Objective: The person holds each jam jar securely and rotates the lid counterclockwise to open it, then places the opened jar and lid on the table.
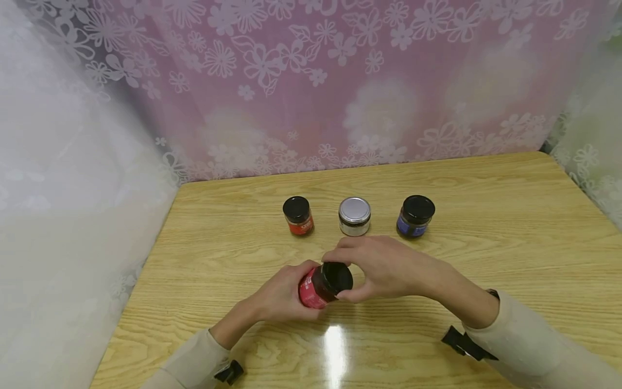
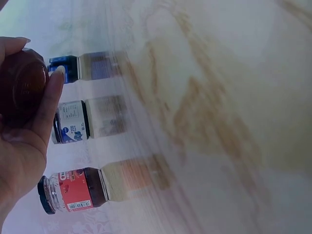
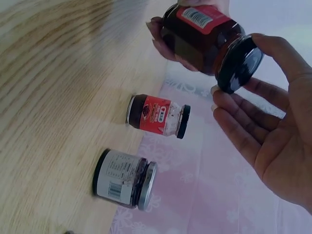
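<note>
From the head view, a red-labelled jar (image 1: 318,287) with a black lid (image 1: 337,277) sits tilted just below the middle of the frame, held above the wooden worktop (image 1: 510,227). The left hand (image 1: 284,296) wraps around the jar's body from the left, fingers curled on it. The right hand (image 1: 384,267) comes in from the right with fingers and thumb curved about the black lid. Behind them, in a row across the centre, stand a small red jar (image 1: 298,215), a silver-lidded jar (image 1: 355,216) and a blue-labelled jar (image 1: 415,216), each apart from its neighbour. A floral curtain (image 1: 340,81) fills the upper frame.

In the left wrist view, the left hand (image 2: 24,146) at the left edge grasps the dark jar (image 2: 22,87); the three standing jars appear sideways beside it.

In the right wrist view, the held jar (image 3: 200,36) lies at the upper middle, its lid (image 3: 239,63) touching the fingertips (image 3: 219,100) and thumb of the right hand (image 3: 268,141), whose palm is spread at the right edge.
</note>
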Motion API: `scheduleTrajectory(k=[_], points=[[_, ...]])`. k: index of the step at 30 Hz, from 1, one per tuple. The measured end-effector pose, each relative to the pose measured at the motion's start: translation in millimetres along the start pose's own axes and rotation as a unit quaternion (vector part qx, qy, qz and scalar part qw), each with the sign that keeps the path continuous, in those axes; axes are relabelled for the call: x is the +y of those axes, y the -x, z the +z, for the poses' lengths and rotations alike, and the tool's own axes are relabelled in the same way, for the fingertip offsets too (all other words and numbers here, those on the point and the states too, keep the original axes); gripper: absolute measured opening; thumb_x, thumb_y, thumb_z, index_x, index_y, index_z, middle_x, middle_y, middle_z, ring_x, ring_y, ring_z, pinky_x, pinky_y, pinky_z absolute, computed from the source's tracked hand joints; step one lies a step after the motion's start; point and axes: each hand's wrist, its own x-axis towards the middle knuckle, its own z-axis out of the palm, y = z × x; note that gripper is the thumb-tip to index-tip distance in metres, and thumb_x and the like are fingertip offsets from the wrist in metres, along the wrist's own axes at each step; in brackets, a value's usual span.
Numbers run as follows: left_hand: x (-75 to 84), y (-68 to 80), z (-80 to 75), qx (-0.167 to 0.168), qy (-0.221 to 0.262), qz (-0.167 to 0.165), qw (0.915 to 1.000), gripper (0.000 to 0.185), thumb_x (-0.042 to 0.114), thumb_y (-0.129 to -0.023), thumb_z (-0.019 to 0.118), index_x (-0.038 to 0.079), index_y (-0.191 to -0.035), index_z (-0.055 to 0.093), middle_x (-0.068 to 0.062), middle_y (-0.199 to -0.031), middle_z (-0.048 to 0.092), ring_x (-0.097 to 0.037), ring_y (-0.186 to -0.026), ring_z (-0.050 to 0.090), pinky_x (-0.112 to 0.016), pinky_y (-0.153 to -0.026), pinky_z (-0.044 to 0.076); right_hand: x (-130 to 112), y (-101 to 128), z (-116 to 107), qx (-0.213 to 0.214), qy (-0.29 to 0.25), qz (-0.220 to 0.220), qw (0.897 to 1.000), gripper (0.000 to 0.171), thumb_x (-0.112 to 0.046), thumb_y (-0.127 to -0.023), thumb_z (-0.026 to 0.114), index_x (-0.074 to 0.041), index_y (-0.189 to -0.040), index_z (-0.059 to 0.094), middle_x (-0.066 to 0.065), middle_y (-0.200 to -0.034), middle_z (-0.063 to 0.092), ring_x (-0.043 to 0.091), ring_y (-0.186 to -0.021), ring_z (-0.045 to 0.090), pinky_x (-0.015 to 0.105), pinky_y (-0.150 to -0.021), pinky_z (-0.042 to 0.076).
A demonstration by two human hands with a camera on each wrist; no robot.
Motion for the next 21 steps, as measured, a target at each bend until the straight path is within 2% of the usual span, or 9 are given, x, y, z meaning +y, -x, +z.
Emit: scheduleTrajectory(k=[3,5,8,10,12,15,18,21], points=[[-0.2,0.1,-0.2,-0.003,0.01,0.003,0.9999,0.056,0.022,-0.068,0.08,0.014,-0.116,0.054,0.008,-0.091,0.061,-0.004,-0.077,0.06,-0.022,-0.066,0.052,1,1,-1,0.003,0.007,-0.017,1.0,0.054,-0.047,-0.079,0.073,-0.022,-0.125,0.061,-0.008,-0.107,0.056,0.006,-0.089,0.056,0.032,-0.074,0.05],[-0.3,0.5,-0.5,0.001,0.005,-0.005,1.0,0.056,0.024,-0.068,0.08,0.016,-0.117,0.054,0.009,-0.091,0.061,-0.005,-0.077,0.059,-0.022,-0.066,0.052,2,1,-1,-0.001,-0.005,-0.006,1.0,0.056,-0.048,-0.08,0.072,-0.022,-0.128,0.06,-0.008,-0.111,0.056,0.007,-0.091,0.056,0.032,-0.075,0.05],[0.1,1.7,-1.2,0.016,-0.011,-0.023,0.9995,0.058,0.028,-0.068,0.08,0.019,-0.119,0.054,0.011,-0.09,0.06,-0.006,-0.077,0.057,-0.023,-0.065,0.051,0,0,0,-0.017,-0.025,0.059,0.998,0.069,-0.061,-0.08,0.066,-0.023,-0.137,0.052,-0.008,-0.12,0.056,0.006,-0.092,0.058,0.032,-0.075,0.049],[0.6,2.2,-1.2,0.024,-0.014,-0.036,0.999,0.058,0.03,-0.068,0.08,0.02,-0.12,0.054,0.012,-0.09,0.06,-0.007,-0.076,0.057,-0.024,-0.063,0.05,-3,-1,3,-0.03,-0.029,0.115,0.992,0.077,-0.072,-0.08,0.055,-0.023,-0.139,0.05,-0.007,-0.122,0.057,0.006,-0.093,0.059,0.034,-0.076,0.049],[0.9,2.0,-1.0,0.03,-0.006,-0.044,0.9986,0.058,0.029,-0.069,0.08,0.02,-0.12,0.054,0.01,-0.091,0.06,-0.007,-0.076,0.058,-0.025,-0.063,0.051,-7,-2,6,-0.034,-0.018,0.164,0.986,0.082,-0.082,-0.078,0.043,-0.025,-0.136,0.052,-0.009,-0.117,0.06,0.006,-0.09,0.059,0.034,-0.075,0.049],[1.2,1.1,-0.8,0.036,0.003,-0.052,0.998,0.058,0.028,-0.069,0.08,0.018,-0.12,0.054,0.009,-0.091,0.061,-0.007,-0.076,0.059,-0.025,-0.063,0.052,-13,-5,12,-0.012,-0.011,0.199,0.98,0.077,-0.083,-0.08,0.032,-0.025,-0.124,0.058,-0.011,-0.101,0.062,0.007,-0.083,0.059,0.036,-0.07,0.048],[1.3,0.6,-1.0,0.043,-0.007,-0.056,0.9975,0.058,0.029,-0.069,0.079,0.018,-0.12,0.054,0.009,-0.091,0.061,-0.006,-0.076,0.058,-0.025,-0.064,0.051,-16,-8,15,0.018,-0.013,0.211,0.977,0.069,-0.078,-0.084,0.036,-0.023,-0.116,0.06,-0.011,-0.093,0.062,0.007,-0.074,0.056,0.034,-0.063,0.046],[1.3,0.7,-1.0,0.044,-0.01,-0.056,0.9974,0.058,0.029,-0.069,0.079,0.017,-0.12,0.054,0.009,-0.091,0.061,-0.006,-0.076,0.058,-0.025,-0.064,0.051,-18,-9,17,0.028,-0.02,0.215,0.976,0.063,-0.074,-0.085,0.044,-0.02,-0.114,0.061,-0.01,-0.089,0.062,0.007,-0.071,0.055,0.032,-0.06,0.046]])
